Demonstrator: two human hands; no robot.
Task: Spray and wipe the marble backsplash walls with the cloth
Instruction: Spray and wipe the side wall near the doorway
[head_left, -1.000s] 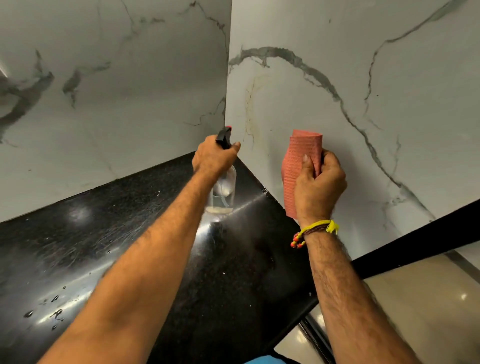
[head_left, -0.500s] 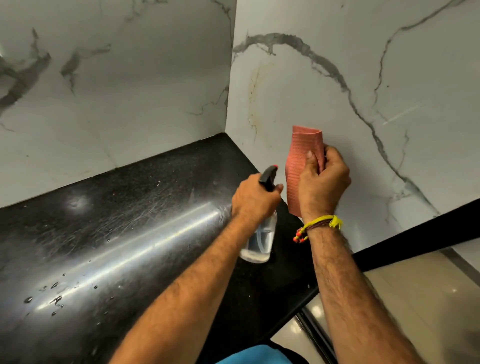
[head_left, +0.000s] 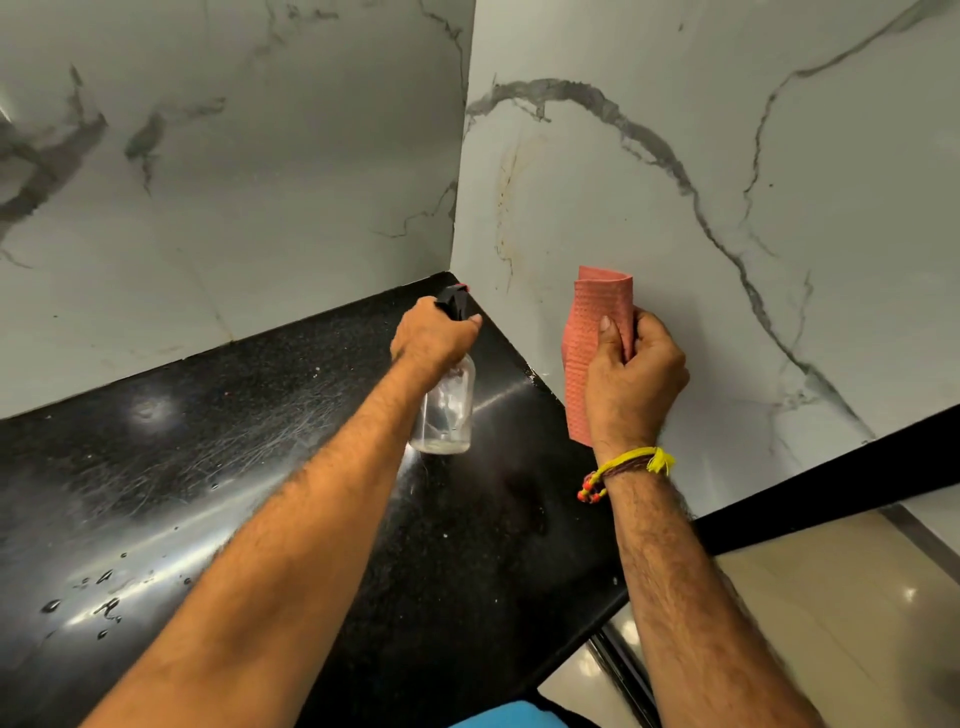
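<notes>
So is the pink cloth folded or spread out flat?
Folded. The pink cloth shows a doubled, looped top edge and hangs as a narrow strip gripped in the right hand.

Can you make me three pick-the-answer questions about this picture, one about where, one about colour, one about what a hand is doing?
1. Where is the spray bottle?
A. above the black counter, near the wall corner
B. on the floor
C. behind the cloth

2. What colour is the cloth?
A. blue
B. pink
C. white

3. What is the right hand doing?
A. hanging open
B. gripping the cloth
C. pressing flat on the counter

Answers:
1 A: the left hand holds it up over the counter by the corner.
2 B: the folded cloth is pink.
3 B: its fingers curl round the cloth by the wall.
</notes>
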